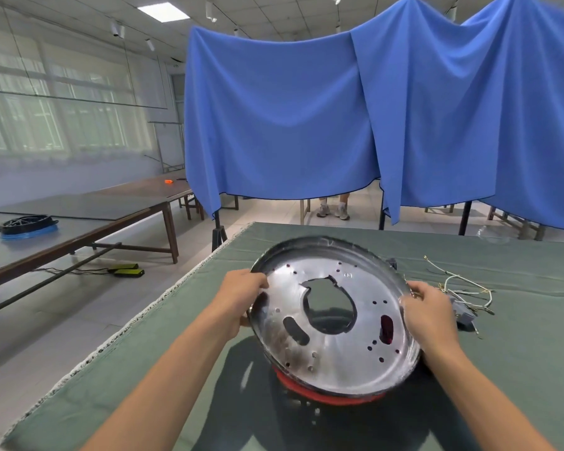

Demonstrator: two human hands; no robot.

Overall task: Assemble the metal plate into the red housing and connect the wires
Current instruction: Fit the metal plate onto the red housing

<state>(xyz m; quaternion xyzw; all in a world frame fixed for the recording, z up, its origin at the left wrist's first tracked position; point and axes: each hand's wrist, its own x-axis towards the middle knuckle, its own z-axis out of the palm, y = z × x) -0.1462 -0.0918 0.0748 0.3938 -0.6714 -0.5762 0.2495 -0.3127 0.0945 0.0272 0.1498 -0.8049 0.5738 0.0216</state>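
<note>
A round shiny metal plate [336,349] with a big centre hole and several small holes is held tilted above the table. My left hand [241,299] grips its left rim, and my right hand [432,315] grips its right rim. Under the plate's near edge a strip of the red housing [326,397] shows; most of the housing is hidden by the plate. A bundle of white and yellow wires [463,288] lies on the cloth just right of my right hand.
The work table carries a green cloth [163,369], its left edge close to my left arm. A grey connector [464,319] lies by the wires. Blue curtains [306,118] hang behind, a person's feet [334,209] below them. A long wooden table [79,222] stands at left.
</note>
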